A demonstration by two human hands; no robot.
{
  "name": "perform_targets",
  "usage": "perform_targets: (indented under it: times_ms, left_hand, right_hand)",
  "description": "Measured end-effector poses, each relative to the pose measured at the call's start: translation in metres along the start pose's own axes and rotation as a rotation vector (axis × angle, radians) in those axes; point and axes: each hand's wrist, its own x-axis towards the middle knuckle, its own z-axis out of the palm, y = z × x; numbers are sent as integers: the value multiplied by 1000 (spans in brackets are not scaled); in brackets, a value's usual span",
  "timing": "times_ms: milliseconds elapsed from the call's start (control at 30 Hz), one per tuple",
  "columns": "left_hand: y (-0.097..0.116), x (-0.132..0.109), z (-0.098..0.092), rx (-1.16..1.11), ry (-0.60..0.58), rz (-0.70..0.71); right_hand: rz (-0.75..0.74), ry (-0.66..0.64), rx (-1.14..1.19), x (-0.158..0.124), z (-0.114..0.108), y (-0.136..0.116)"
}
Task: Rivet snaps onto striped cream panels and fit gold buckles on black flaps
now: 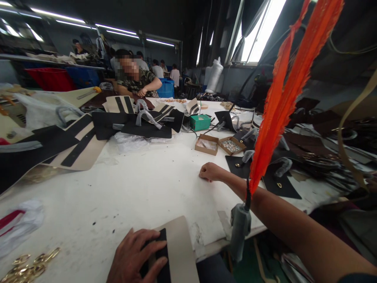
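Observation:
My left hand [140, 255] lies with its fingers spread on a beige panel [182, 247] with a black strip [163, 251], at the table's near edge. Farther out, my right hand [210, 171] rests low over the white tabletop with its fingers curled closed. Whatever it may hold is hidden. Just beyond it stand two small cardboard boxes: the left box [206, 144] has clear plastic in it, and the right box [232, 145] contains many small shiny metal pieces. Close to my right forearm lie black panels [278, 184] with gold fittings and plastic-wrapped handles.
Gold metal clasps [32, 267] lie at the lower left. An orange-red cloth strip [273, 98] and a grey cylinder [240, 232] hang before my right arm. A green box [200, 122] and black bag panels [147, 125] lie farther back. A co-worker [138, 80] sits opposite.

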Motion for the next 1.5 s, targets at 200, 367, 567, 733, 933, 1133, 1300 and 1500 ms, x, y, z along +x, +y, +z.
perform_targets:
  times_ms: [200, 367, 567, 733, 933, 1133, 1300, 1500]
  left_hand:
    - [0, 7, -3, -34, 28, 4]
    - [6, 4, -17, -101, -34, -30]
    - [14, -16, 3, -214, -70, -145]
    - [14, -33, 33, -219, -43, -200]
    - [8, -42, 50, -163, -23, -187]
    - [3, -45, 56, -149, -22, -169]
    - [5, -42, 46, -235, -8, -198]
    - [5, -37, 40, -271, 51, -165]
  right_hand:
    - [62, 15, -36, 0, -1, -7]
    - [15, -31, -15, -1, 7, -1]
    - [-21, -127, 8, 12, 24, 8]
    - [60, -178, 19, 38, 35, 42]
    - [101, -171, 38, 61, 44, 69]
    - [61, -157, 53, 51, 41, 59]
    - [1, -95, 7, 45, 42, 53]
    - [3, -103, 44, 44, 41, 52]
